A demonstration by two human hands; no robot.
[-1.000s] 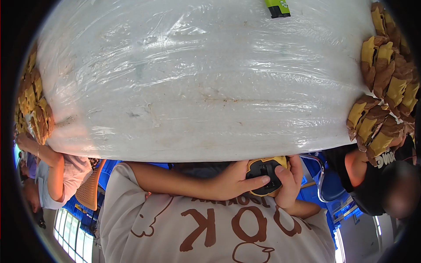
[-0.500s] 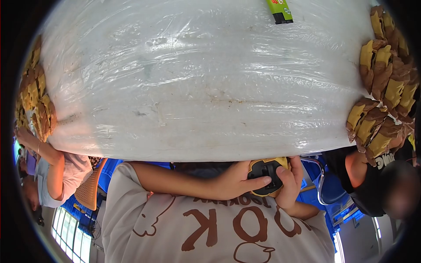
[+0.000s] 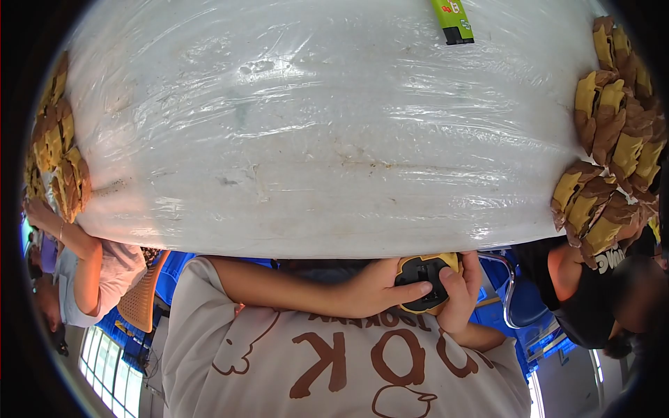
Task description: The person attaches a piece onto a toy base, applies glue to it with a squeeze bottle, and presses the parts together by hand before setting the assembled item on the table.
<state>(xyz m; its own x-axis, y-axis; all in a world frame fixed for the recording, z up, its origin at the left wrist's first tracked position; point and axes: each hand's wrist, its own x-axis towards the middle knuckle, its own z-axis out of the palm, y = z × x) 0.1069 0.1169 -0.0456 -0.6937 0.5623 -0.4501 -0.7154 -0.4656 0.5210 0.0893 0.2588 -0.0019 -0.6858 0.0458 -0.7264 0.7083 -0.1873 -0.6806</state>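
Note:
A yellow-and-black plastic piece (image 3: 421,282), whose exact kind I cannot make out, sits between both hands at the near table edge, in front of my shirt. My left hand (image 3: 380,287) grips its left side, with the thumb stretched across the black face. On the other side, my right hand (image 3: 460,292) is closed around it, its thumb pressing near the black part's right edge. The fingers beneath the piece are mostly hidden.
Clear plastic film covers the white table (image 3: 313,167). A green, black-ended thing resembling a lighter (image 3: 453,21) lies at the far side. Yellow-and-brown pieces are piled right (image 3: 613,139) and left (image 3: 56,146). One person's arm (image 3: 83,258) reaches in left; another person (image 3: 578,292) sits right.
The view has shifted slightly, so the green thing appears a little lower and farther right. Both hands keep their hold on the yellow-and-black piece, with hardly any movement.

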